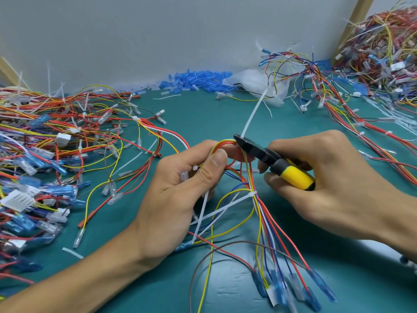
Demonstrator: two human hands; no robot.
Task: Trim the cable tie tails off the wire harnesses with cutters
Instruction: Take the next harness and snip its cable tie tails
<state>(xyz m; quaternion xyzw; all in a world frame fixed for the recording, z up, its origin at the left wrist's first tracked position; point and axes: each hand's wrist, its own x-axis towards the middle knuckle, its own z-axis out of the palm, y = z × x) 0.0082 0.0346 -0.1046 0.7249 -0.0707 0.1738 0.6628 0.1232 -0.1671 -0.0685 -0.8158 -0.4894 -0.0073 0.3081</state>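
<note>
Harness (259,213) of red, yellow, blue wires is gripped by left hand (180,195); right hand (334,184) clasps yellow-handled cutters (266,154).

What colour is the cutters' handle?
Yellow sleeve with dark grey ends on the cutters; head view.

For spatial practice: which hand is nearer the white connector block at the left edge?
Left. The left hand, gripping a harness, is right of the connector block; the right hand, holding cutters, is farther right.

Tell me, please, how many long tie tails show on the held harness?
3 on the harness: one tail at the cutters, one below the left hand, one near the right hand; others may be hidden.
</note>
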